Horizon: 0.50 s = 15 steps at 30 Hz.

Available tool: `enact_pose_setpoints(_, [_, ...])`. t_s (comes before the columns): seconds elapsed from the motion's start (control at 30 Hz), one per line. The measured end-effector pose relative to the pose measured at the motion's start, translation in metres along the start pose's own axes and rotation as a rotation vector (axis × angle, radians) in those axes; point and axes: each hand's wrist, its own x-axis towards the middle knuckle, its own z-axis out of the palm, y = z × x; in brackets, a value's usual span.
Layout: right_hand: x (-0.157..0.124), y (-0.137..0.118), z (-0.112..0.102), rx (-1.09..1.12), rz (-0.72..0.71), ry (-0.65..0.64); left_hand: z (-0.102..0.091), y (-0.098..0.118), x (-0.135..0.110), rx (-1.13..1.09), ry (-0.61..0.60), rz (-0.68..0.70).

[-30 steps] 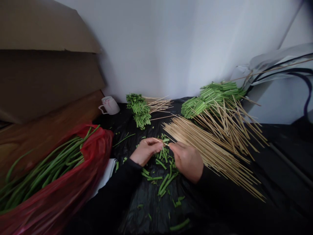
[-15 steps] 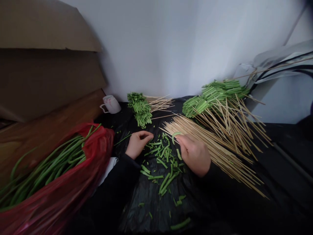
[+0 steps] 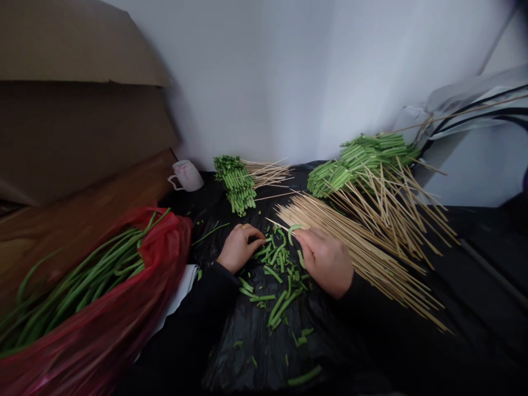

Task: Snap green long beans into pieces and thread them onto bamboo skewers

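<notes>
My right hand is closed on a thin bamboo skewer, whose pointed end sticks out to the left. A curved green bean piece sits on that skewer, just in front of the fingers. My left hand is pinched at the left edge of the loose pile, its fingertips around a short green bean piece. Cut bean pieces lie scattered between the hands on black plastic sheeting. Loose bamboo skewers are spread beside and beneath my right hand.
Skewered beans lie in a small bundle at the back and a larger bundle at the back right. A red plastic bag of long green beans is at left. A white mug and cardboard box stand behind it.
My left hand has shifted right and slightly down to the edge of the cut pieces. My right hand has moved a little left, still holding the skewer with the bean piece.
</notes>
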Motion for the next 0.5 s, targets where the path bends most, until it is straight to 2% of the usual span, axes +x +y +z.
enact_pose_setpoints(0.13, [-0.001, 0.001, 0.001, 0.003, -0.017, 0.009, -0.001, 0.003, 0.000, -0.185, 0.124, -0.094])
enact_pose_setpoints(0.27, [-0.001, 0.000, 0.003, -0.015, -0.038, 0.014, -0.003, 0.007, 0.002, -0.671, 0.203, -0.294])
enact_pose_setpoints(0.4, [-0.002, -0.002, 0.003, -0.017, -0.054, -0.006, -0.005, 0.015, 0.002, -1.118, 0.160, -0.509])
enact_pose_setpoints(0.5, [-0.002, -0.002, 0.003, -0.021, -0.062, -0.026, -0.006, 0.020, 0.001, -1.252, 0.105, -0.592])
